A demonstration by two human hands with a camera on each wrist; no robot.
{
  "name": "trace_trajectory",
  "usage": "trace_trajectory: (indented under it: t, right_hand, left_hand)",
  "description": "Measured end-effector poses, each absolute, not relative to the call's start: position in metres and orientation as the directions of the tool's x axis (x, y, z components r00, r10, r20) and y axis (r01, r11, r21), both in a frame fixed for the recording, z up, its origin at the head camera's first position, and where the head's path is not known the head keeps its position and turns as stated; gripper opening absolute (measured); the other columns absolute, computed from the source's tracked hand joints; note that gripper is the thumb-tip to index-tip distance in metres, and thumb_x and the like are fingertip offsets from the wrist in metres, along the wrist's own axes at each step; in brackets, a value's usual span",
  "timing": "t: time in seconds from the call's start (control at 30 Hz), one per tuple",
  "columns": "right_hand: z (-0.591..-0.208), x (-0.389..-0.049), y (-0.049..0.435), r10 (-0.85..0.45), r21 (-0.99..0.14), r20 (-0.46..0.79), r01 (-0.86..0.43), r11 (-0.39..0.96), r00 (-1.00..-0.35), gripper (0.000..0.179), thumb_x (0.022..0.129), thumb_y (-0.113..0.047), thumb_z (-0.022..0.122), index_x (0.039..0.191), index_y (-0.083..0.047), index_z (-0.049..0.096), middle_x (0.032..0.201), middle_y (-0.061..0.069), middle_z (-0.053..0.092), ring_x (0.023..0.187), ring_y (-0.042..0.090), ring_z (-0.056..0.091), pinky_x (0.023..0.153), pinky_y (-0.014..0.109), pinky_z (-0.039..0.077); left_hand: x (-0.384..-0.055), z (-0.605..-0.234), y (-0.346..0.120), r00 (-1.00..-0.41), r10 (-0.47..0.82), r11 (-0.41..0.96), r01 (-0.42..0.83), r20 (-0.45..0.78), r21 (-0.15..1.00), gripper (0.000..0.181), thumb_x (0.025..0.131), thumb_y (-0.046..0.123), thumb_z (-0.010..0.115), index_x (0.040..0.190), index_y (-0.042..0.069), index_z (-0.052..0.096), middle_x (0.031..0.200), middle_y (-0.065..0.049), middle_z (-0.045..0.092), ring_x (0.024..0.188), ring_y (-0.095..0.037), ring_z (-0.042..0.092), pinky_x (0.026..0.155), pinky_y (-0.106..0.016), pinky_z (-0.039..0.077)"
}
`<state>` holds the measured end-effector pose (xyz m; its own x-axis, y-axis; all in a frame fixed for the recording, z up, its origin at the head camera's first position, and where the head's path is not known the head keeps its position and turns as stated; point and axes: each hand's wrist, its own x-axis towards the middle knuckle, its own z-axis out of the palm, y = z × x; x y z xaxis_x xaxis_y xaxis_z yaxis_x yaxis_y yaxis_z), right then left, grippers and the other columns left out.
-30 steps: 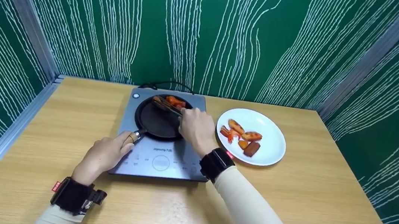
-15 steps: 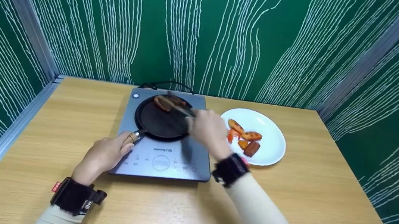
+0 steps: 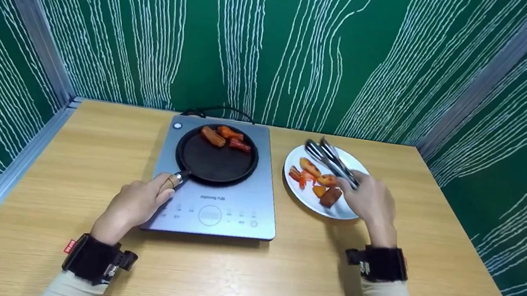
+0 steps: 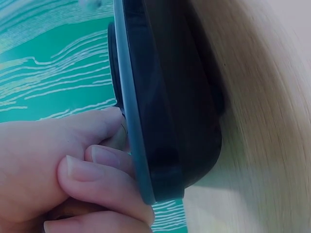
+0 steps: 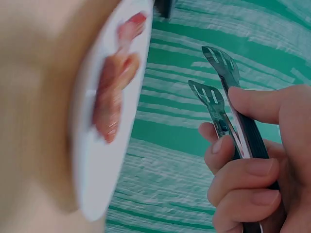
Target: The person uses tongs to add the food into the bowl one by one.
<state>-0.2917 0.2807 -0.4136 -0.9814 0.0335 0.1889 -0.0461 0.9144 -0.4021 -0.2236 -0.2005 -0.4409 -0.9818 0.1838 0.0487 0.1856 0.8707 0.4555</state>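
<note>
Gripping spread tongs (image 5: 250,133) above the plate (image 3: 306,199), right hand (image 3: 371,197) could shove the food pieces (image 3: 318,191) to its left if it dips low; left hand (image 3: 135,203), clasped on the pan handle (image 3: 183,176), could slide the pan (image 3: 217,162) ahead by tugging.

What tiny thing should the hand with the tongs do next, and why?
Probably lower the tongs toward a piece of food on the plate. The right hand holds them above the plate, their tips apart with nothing between, and the pan seems to have room.
</note>
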Motion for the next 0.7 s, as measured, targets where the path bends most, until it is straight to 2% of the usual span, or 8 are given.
trace_trajectory:
  t: [0.13,0.33,0.5,0.7]
  right_hand:
    - [-0.426,-0.294,0.291,0.072,-0.416,0.12,0.016,0.909,-0.99,0.06,0.103,-0.051,0.064,0.143,-0.006,0.066,0.104,0.02,0.065,0.082,0.032,0.057,0.061,0.037,0.035]
    - [-0.439,-0.3,0.294,0.068,-0.4,0.075,0.032,0.916,-0.995,0.061,0.104,-0.049,0.063,0.145,-0.003,0.064,0.117,0.025,0.067,0.093,0.037,0.061,0.067,0.039,0.037]
    - [-0.448,-0.305,0.295,0.072,-0.394,0.025,0.056,0.918,-0.997,0.059,0.105,-0.047,0.062,0.146,-0.003,0.063,0.107,0.021,0.064,0.087,0.033,0.06,0.064,0.036,0.036]
    - [-0.453,-0.308,0.291,0.078,-0.391,-0.047,0.09,0.916,-0.996,0.059,0.107,-0.045,0.06,0.149,-0.003,0.059,0.105,0.018,0.063,0.079,0.028,0.059,0.062,0.034,0.037]
  left_hand:
    - [-0.224,-0.44,-0.201,-0.983,0.178,0.87,0.176,0.039,0.461,0.027,0.111,0.032,0.056,0.134,0.017,0.059,0.099,-0.028,0.067,0.087,-0.049,0.069,0.07,-0.062,0.054]
    - [-0.224,-0.44,-0.201,-0.978,0.197,0.874,0.207,0.07,0.44,0.024,0.111,0.029,0.057,0.129,0.013,0.059,0.102,-0.028,0.069,0.096,-0.056,0.07,0.076,-0.068,0.054]
    - [-0.225,-0.441,-0.201,-0.98,0.189,0.873,0.196,0.06,0.446,0.024,0.111,0.03,0.056,0.129,0.014,0.059,0.106,-0.028,0.07,0.101,-0.057,0.069,0.079,-0.069,0.054]
    - [-0.225,-0.441,-0.203,-0.981,0.187,0.872,0.191,0.054,0.45,0.025,0.111,0.03,0.056,0.13,0.014,0.059,0.105,-0.028,0.069,0.099,-0.056,0.069,0.078,-0.068,0.054]
